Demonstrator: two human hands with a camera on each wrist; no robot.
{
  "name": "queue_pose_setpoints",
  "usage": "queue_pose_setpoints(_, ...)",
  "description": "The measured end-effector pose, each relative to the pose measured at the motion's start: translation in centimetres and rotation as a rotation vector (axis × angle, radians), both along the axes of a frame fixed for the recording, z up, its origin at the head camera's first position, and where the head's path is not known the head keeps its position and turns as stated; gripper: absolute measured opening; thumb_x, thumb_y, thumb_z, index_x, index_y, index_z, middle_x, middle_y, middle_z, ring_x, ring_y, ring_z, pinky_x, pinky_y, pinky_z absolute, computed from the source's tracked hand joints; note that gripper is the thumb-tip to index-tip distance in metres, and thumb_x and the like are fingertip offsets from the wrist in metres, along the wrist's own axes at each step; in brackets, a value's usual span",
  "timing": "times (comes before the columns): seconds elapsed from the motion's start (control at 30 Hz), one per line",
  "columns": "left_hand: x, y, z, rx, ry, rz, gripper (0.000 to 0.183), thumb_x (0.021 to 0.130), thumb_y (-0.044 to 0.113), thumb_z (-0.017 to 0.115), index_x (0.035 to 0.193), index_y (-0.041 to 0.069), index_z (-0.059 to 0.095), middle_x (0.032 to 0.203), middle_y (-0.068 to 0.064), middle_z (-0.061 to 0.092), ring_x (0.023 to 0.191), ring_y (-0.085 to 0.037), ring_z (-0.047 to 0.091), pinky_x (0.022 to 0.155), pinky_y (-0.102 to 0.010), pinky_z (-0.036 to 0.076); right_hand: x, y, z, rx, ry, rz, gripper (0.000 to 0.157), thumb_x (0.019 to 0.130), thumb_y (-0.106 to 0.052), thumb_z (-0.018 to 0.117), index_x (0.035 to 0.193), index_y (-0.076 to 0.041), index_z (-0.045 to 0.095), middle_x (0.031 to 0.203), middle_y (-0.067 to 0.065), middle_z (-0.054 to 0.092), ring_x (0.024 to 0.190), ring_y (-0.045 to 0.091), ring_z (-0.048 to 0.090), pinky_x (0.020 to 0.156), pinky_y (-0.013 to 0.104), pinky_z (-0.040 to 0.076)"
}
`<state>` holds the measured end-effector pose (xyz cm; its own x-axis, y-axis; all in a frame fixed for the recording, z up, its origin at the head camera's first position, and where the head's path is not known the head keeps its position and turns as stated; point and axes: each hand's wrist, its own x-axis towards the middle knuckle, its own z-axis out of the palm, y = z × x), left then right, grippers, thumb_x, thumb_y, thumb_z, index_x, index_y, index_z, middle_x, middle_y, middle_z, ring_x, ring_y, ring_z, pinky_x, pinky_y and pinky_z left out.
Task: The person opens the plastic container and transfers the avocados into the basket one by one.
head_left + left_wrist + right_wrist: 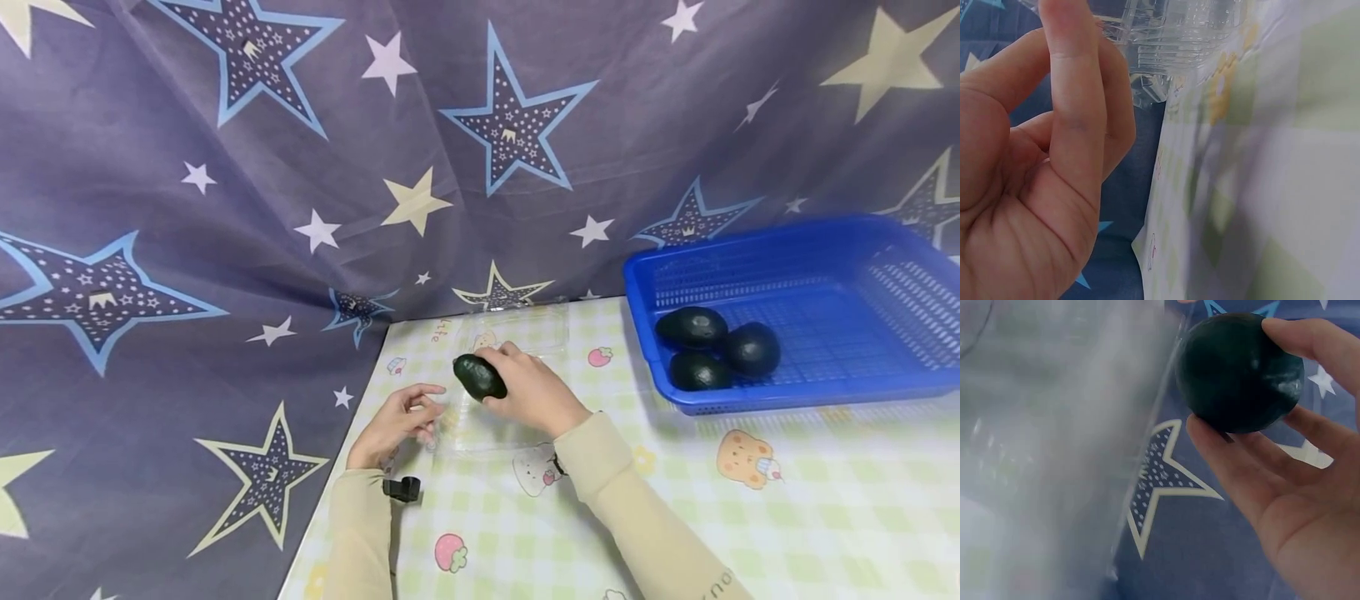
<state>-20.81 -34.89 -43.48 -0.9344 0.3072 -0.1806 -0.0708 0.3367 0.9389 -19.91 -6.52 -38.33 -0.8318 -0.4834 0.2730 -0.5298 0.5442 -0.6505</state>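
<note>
A dark green avocado [478,377] is gripped in my right hand [534,390], held above a clear plastic clamshell container [487,446]. In the right wrist view, the thumb and fingers wrap the sides of the avocado [1235,375]. My left hand [397,423] is at the container's left side with its fingers loosely bent and nothing gripped. The left wrist view puts its fingertips close to the clear plastic [1172,44]; whether they touch it I cannot tell. The container's see-through walls are hard to make out against the tablecloth.
On the right stands a blue plastic basket [825,398] with three avocados [752,350] in its left end. A checked tablecloth [517,542] with cartoon prints covers the table. Behind and to the left hangs a star-patterned cloth [300,200].
</note>
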Motion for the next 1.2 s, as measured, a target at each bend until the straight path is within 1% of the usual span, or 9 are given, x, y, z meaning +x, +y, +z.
queue_pose_setpoints(0.1,0.0,0.0,0.1,0.000,0.005,0.001,0.052,0.097,0.014,0.066,0.140,-0.007,0.046,0.092,-0.013,0.057,0.067,-0.012,0.062,0.061,-0.031,0.063,0.2,0.7,0.5,0.002,0.001,-0.011,0.063,0.087,-0.022,0.079,0.143,-0.017,0.052,0.120,0.011,0.059,0.102,0.029,0.065,0.088,0.043,0.058)
queue_pose_setpoints(0.27,-0.1,-0.1,0.0,-0.005,0.015,-0.016,0.054,0.097,0.015,0.066,0.141,-0.009,0.044,0.092,-0.014,0.057,0.067,-0.012,0.062,0.061,-0.031,0.063,0.5,1.9,1.0,0.002,0.029,-0.030,0.063,0.086,-0.022,0.079,0.143,-0.015,0.053,0.120,0.010,0.060,0.101,0.028,0.065,0.088,0.043,0.058)
queue_pose_setpoints(0.5,0.2,-0.5,0.2,-0.006,0.000,0.016,0.050,0.097,0.013,0.066,0.140,-0.006,0.047,0.094,-0.017,0.056,0.067,-0.013,0.062,0.061,-0.031,0.063,0.6,3.8,1.6,0.024,0.098,-0.042,0.061,0.087,-0.023,0.078,0.141,-0.009,0.054,0.122,0.013,0.061,0.101,0.029,0.066,0.087,0.044,0.059)
queue_pose_setpoints(0.63,0.0,-0.4,0.1,-0.002,0.015,-0.008,0.053,0.098,0.013,0.065,0.141,-0.008,0.044,0.094,-0.017,0.056,0.067,-0.012,0.062,0.062,-0.032,0.064,0.7,5.3,2.0,0.039,0.127,-0.074,0.061,0.086,-0.023,0.079,0.140,-0.009,0.055,0.122,0.014,0.062,0.101,0.030,0.066,0.086,0.046,0.058)
queue_pose_setpoints(0.83,-0.3,-0.1,0.1,0.013,0.018,-0.018,0.053,0.098,0.011,0.064,0.141,-0.011,0.043,0.091,-0.012,0.056,0.066,-0.012,0.062,0.060,-0.031,0.063,0.5,7.1,2.5,0.037,0.144,-0.104,0.062,0.083,-0.021,0.080,0.139,-0.006,0.057,0.119,0.015,0.062,0.098,0.031,0.065,0.087,0.048,0.058)
queue_pose_setpoints(1.0,-0.2,0.1,0.1,0.004,0.013,-0.010,0.053,0.097,0.012,0.065,0.141,-0.009,0.044,0.090,-0.010,0.057,0.066,-0.013,0.062,0.060,-0.030,0.063,0.5,8.2,2.5,0.020,0.135,-0.126,0.063,0.083,-0.022,0.080,0.139,-0.005,0.057,0.119,0.017,0.061,0.097,0.032,0.065,0.085,0.048,0.058)
queue_pose_setpoints(1.2,-0.2,-0.2,-0.1,0.002,0.007,0.005,0.051,0.097,0.011,0.065,0.141,-0.008,0.046,0.093,-0.018,0.056,0.065,-0.013,0.062,0.060,-0.030,0.063,0.6,9.4,2.3,0.034,0.108,-0.152,0.063,0.083,-0.024,0.079,0.139,-0.002,0.056,0.125,0.019,0.060,0.101,0.034,0.065,0.087,0.049,0.057)
